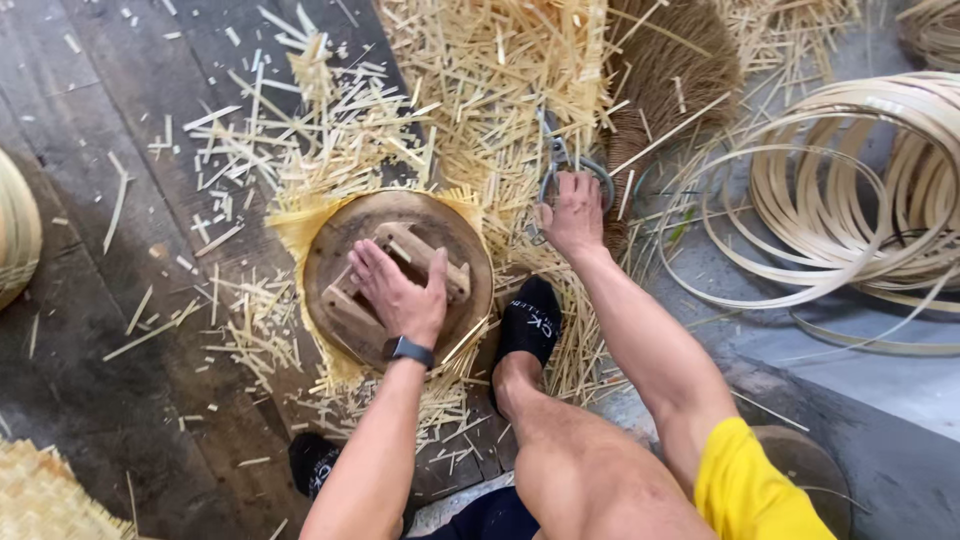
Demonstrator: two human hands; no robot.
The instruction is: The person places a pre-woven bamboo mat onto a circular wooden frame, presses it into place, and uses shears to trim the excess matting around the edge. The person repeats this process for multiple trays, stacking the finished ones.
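Observation:
My left hand [398, 290] lies flat, fingers apart, on a round brown wooden disc [345, 235] with wooden blocks fixed across its top. Pale bamboo strands stick out from under the disc's rim. My right hand [572, 215] is closed around the handles of metal shears [556, 155] that lie on a heap of cut bamboo slivers [490, 70]. My foot in a black sock [530, 320] rests just right of the disc.
Coiled bamboo strips [850, 190] lie at the right on a grey floor. A brown fibre brush [665, 70] sits beyond the shears. Woven bamboo pieces show at the left edge [15, 230] and bottom left corner [45, 495]. Bamboo offcuts litter the dark wooden boards.

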